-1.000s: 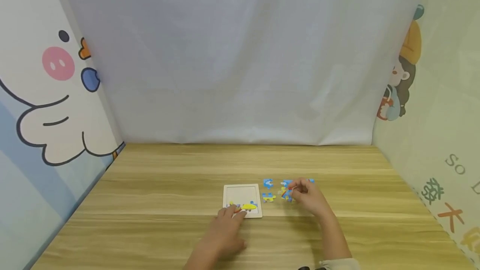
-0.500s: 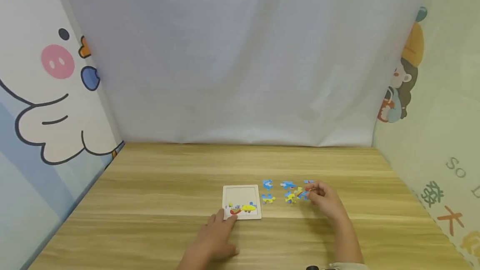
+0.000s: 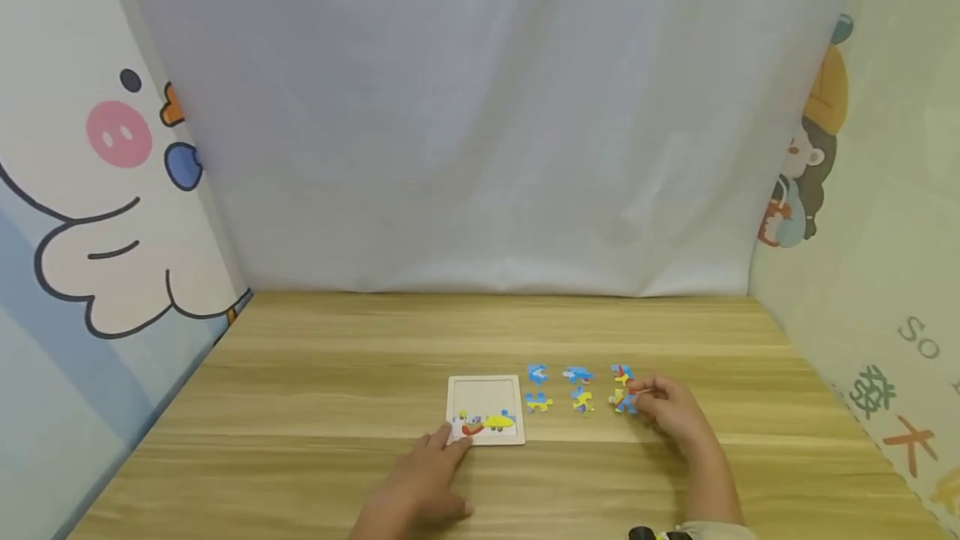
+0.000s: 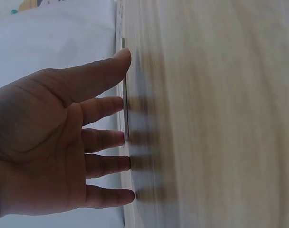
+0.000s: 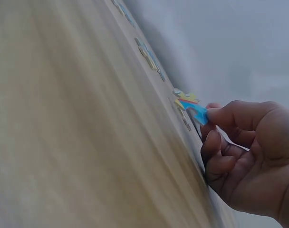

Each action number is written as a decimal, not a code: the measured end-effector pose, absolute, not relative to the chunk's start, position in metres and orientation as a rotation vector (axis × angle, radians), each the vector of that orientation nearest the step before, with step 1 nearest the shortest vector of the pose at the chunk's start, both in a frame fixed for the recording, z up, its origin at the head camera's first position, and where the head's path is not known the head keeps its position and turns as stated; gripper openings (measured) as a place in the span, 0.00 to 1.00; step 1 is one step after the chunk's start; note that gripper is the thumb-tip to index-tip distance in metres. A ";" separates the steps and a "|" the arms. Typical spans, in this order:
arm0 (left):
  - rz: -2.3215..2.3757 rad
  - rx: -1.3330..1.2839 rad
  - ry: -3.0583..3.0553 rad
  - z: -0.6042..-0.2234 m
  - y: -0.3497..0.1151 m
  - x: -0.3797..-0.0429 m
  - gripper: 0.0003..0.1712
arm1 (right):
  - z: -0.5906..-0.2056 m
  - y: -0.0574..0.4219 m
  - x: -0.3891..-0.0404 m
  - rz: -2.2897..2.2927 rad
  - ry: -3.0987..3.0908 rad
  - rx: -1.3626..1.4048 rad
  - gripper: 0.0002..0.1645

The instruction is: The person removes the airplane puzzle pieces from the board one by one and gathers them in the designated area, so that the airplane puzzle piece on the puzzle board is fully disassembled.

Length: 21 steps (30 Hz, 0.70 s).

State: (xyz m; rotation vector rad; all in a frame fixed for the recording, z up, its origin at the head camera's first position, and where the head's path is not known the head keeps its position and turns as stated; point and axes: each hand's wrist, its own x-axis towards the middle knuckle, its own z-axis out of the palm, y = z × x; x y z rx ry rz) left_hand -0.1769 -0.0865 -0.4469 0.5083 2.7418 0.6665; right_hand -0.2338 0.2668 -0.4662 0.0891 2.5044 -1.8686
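Observation:
In the head view, a square wooden puzzle board lies on the table, with joined pieces along its near side showing a yellow and red picture. My left hand touches the board's near left corner, fingers straight; its spread fingers show in the left wrist view. To the right, my right hand pinches a jigsaw piece between thumb and forefinger. That piece is blue and yellow with a red stripe. It is held just off the table, close to a blue, red and yellow piece.
Loose jigsaw pieces lie in two rows right of the board: a blue piece, a blue and white piece, a blue and yellow piece and a yellow piece. A grey curtain hangs behind the wooden table.
My right hand has moved right, away from the middle pieces, carrying the pinched jigsaw piece. My left hand has drawn back left across the board's near edge, uncovering more of the joined pieces.

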 end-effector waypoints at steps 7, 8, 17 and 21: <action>0.698 0.526 2.723 -0.446 -0.088 -0.179 0.44 | -0.469 0.271 -0.237 -1.831 2.504 0.169 0.16; 0.689 0.528 2.733 -0.447 -0.086 -0.179 0.44 | -0.470 0.271 -0.237 -1.816 2.519 0.171 0.15; 0.552 0.559 2.836 -0.449 -0.063 -0.175 0.43 | -0.471 0.268 -0.238 -1.733 2.596 0.183 0.13; 0.536 0.597 2.829 -0.451 -0.056 -0.173 0.43 | -0.470 0.268 -0.237 -1.728 2.593 0.198 0.14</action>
